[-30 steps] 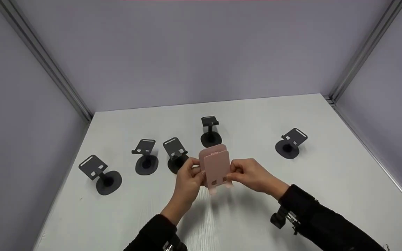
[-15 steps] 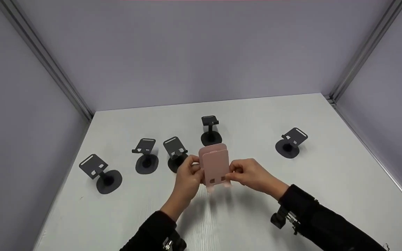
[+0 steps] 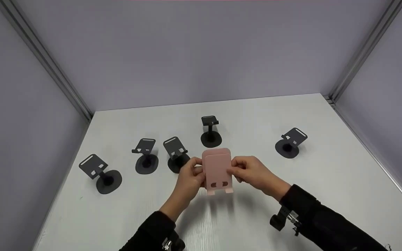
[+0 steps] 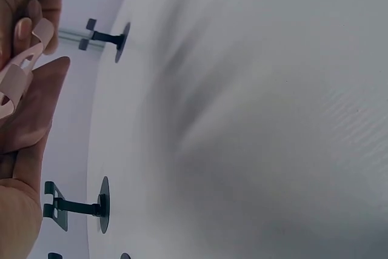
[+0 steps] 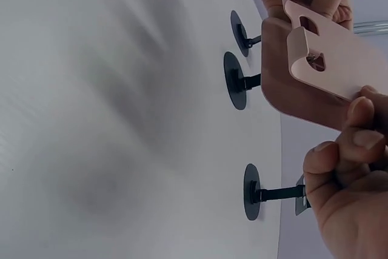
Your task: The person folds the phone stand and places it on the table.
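A pink phone stand (image 3: 217, 169) is held up over the white table, its front plate lying close in front of its base plate, with two small hooks at the lower end. My left hand (image 3: 189, 179) grips its left edge. On the other side my right hand (image 3: 255, 173) pinches the right edge of the front plate between thumb and fingers. In the right wrist view the pink stand (image 5: 345, 59) shows a gap between its two plates, with two cut-outs near the hooks. The left wrist view catches only the hooked end (image 4: 24, 68) at its left border.
Several black phone stands stand unfolded on the white table (image 3: 250, 223): one at far left (image 3: 108, 182), two left of centre, one at the back middle (image 3: 210, 138), one at right (image 3: 287, 149). Grey panels (image 3: 201, 52) enclose the back and sides.
The pink stand has turned to face the head camera more squarely and shifted slightly right. My right hand's grip has moved a little up its edge. The black stands stay put.
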A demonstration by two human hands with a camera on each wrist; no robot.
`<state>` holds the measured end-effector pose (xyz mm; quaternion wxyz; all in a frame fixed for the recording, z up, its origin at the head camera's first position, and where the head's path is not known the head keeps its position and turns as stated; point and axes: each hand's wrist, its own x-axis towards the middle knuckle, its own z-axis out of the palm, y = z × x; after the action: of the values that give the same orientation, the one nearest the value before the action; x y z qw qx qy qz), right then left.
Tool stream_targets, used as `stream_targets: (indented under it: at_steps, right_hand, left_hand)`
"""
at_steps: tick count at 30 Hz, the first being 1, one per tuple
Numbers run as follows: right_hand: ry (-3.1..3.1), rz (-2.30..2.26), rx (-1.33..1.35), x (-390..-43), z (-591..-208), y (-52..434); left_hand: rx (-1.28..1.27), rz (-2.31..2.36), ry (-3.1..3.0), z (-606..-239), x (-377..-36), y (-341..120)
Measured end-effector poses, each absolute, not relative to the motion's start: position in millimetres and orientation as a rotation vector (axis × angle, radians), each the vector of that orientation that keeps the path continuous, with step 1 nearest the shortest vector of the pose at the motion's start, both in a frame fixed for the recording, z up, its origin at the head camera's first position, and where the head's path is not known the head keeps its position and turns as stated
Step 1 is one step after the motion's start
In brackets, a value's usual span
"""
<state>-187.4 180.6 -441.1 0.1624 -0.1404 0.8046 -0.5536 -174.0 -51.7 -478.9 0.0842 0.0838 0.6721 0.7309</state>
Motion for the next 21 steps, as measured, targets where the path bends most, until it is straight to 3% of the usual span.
stream_targets:
  at_steps: [15,21]
  right_hand:
    - [2.134,-1.750,-0.270,-181.2,-448.2,192.5]
    - [2.150,-1.726,-0.217,-182.3,-453.4,213.5]
  left_hand:
    - [0.210,2.052,1.959,-482.9,-173.8,-55.6]
    - [0.410,1.699,2.409,-495.1,-170.6,-79.1]
